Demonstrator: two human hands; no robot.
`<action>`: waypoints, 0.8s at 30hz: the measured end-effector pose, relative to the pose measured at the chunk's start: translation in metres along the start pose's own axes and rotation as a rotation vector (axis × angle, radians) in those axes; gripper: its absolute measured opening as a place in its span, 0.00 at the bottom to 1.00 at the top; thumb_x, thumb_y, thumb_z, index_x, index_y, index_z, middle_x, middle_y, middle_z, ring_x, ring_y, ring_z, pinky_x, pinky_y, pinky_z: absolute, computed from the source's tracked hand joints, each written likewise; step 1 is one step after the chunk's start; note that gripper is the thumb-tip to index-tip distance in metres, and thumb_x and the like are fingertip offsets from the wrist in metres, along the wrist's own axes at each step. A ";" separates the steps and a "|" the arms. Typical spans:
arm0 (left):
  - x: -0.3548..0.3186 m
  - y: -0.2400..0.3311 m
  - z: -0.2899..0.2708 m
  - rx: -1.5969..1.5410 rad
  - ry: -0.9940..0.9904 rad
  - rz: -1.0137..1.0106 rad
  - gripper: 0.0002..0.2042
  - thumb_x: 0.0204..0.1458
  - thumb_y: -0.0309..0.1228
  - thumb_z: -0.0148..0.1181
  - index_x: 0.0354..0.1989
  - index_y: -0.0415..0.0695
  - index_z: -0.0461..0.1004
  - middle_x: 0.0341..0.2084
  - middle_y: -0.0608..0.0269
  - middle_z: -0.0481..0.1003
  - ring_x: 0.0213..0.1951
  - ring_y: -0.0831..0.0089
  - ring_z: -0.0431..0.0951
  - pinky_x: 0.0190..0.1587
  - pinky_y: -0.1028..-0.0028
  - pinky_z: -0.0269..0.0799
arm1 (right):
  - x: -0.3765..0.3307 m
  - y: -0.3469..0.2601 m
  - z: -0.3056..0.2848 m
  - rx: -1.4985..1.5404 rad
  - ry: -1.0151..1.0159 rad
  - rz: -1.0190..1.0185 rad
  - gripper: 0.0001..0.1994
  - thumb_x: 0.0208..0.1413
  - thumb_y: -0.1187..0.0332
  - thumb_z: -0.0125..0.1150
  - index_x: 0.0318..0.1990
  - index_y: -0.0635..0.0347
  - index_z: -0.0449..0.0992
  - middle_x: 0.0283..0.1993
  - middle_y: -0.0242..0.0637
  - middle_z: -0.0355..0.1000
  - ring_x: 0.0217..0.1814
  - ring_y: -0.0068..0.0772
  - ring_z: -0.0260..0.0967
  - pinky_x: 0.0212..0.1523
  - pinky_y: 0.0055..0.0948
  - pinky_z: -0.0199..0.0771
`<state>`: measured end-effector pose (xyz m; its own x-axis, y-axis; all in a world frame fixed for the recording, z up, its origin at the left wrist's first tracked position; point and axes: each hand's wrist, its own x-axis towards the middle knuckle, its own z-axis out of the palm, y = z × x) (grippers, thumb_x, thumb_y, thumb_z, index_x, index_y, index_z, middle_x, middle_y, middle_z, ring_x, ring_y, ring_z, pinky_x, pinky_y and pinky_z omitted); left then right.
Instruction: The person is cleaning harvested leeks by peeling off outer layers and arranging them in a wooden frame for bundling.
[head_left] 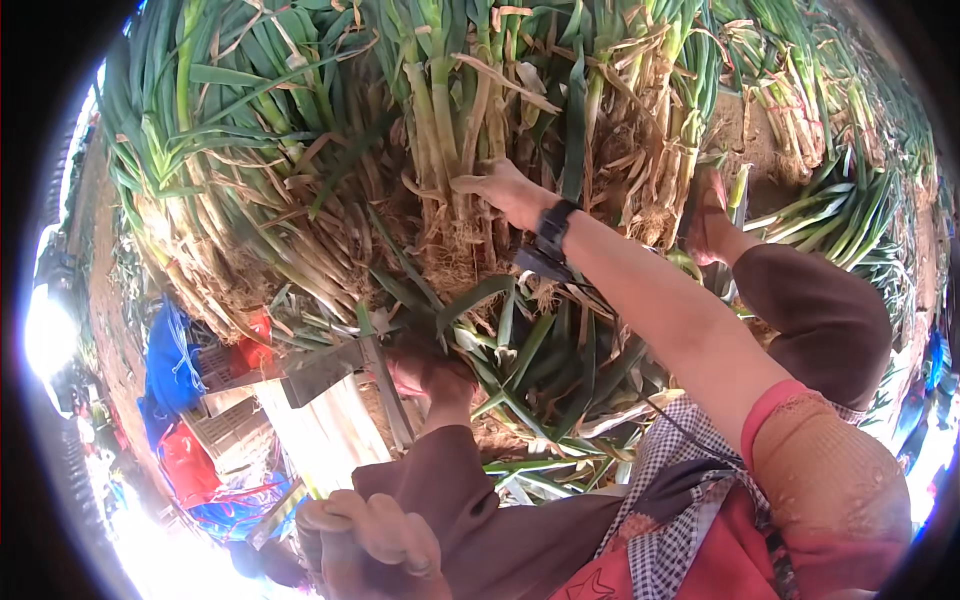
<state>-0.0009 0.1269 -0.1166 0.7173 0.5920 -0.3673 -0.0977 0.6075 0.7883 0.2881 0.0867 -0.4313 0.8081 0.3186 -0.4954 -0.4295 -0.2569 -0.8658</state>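
Note:
Along the far side stand thick bundles of leeks, with green tops, pale stalks, dry brown outer leaves and tangled roots. My right hand reaches into the middle bundle. Its thumb is stretched out across the stalks, and the other fingertips are partly hidden among them. A black band with a small device sits on that wrist. Low on the left, my left hand is closed with curled fingers. Pale, overexposed leek stalks rise from it; how many it holds is hard to tell.
A flat metal piece lies by the pale stalks, near my foot. Baskets and blue and red plastic lie at the left. Cut green leaves cover the ground between my legs. More leeks stand at the far right.

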 end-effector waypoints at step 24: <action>0.040 -0.058 0.029 0.485 -0.182 0.148 0.22 0.56 0.36 0.61 0.55 0.39 0.68 0.45 0.60 0.75 0.45 0.73 0.74 0.49 0.71 0.69 | -0.287 -0.007 -0.065 0.488 -0.644 -0.259 0.15 0.65 0.55 0.52 0.44 0.58 0.72 0.25 0.21 0.60 0.19 0.10 0.52 0.17 0.17 0.54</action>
<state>0.0537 0.0998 -0.1623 0.8321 0.5255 -0.1776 0.0920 0.1849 0.9784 0.0856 -0.0626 -0.2784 0.5809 0.8087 -0.0928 -0.5078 0.2710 -0.8177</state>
